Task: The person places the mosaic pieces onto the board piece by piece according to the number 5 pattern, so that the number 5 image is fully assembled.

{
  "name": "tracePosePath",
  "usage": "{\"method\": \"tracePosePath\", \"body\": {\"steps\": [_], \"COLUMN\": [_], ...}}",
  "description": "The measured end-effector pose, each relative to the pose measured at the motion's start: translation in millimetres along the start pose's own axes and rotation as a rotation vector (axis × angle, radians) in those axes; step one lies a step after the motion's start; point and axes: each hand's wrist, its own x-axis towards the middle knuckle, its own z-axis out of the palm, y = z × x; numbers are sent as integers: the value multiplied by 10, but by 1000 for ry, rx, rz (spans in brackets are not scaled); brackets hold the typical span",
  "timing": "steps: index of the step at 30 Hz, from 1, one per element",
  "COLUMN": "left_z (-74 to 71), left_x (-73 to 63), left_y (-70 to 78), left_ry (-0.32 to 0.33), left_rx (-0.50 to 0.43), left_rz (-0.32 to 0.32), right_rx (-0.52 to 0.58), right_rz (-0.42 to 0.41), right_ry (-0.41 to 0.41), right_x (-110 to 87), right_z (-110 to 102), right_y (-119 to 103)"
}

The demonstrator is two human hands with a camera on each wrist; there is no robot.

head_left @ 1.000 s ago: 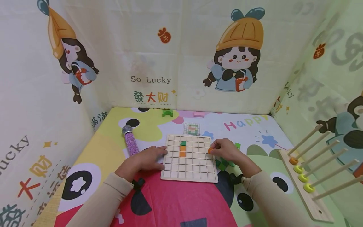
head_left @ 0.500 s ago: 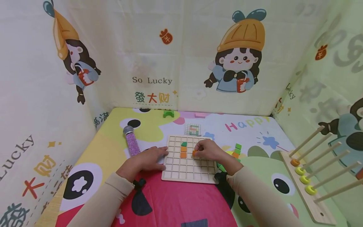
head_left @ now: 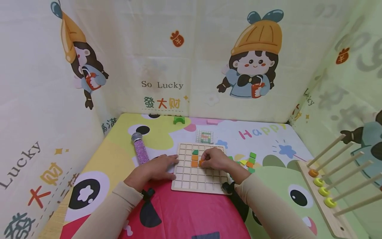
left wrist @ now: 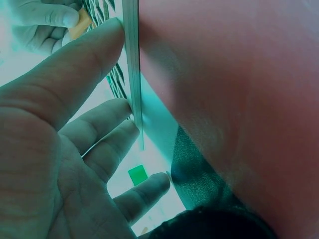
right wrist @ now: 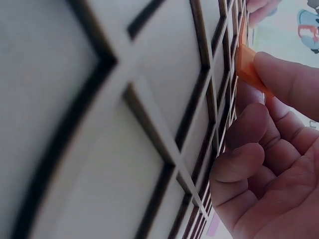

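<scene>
Right wrist: orange block [right wrist: 247, 65] pinched at tip of right grip [right wrist: 276, 157].

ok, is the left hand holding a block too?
No, the left hand lies at the board's left edge, grasping no block, while the right hand pinches an orange block.

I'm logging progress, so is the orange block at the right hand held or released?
Held: the right hand pinches the orange block over the grid board, thumb against it. Whether it's seated, I can't tell.
</scene>
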Motion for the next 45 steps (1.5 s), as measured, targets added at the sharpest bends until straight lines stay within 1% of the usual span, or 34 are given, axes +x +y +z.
{"method": "tracePosePath", "body": {"steps": [6,13,19,23,26,30,34,40,45], "left_z": [7,17,18,30,38,41,36,32,31], "left_x": [20,39,47,58,68,75,62,39,35], "left_y": [14,24,37,33,26,19,24,12,-10], "left_ry": [3,3,5,3,3,2,3,7,15], "left_rx": [0,2,-6,-2,5,17,28,18,12], "left_rz": [8,12,15,21,24,17,18,31,37], "right_rx": [-7,-138,-206,-216,-199,-162,-126,-111,-126], "right_rz": [-2,2,3,7,6,6,28,54,85], "right_ry": [3,46,52,56,68,74,82,117,133], "right_x": [-12,0,-4,-34,-81,-159,-250,-418,-539], "right_z": [9,25,38,27,-1,-50,-102,-233,-383], "right_y": [-3,-46,-64,-35,2,85,210,433,580]}}
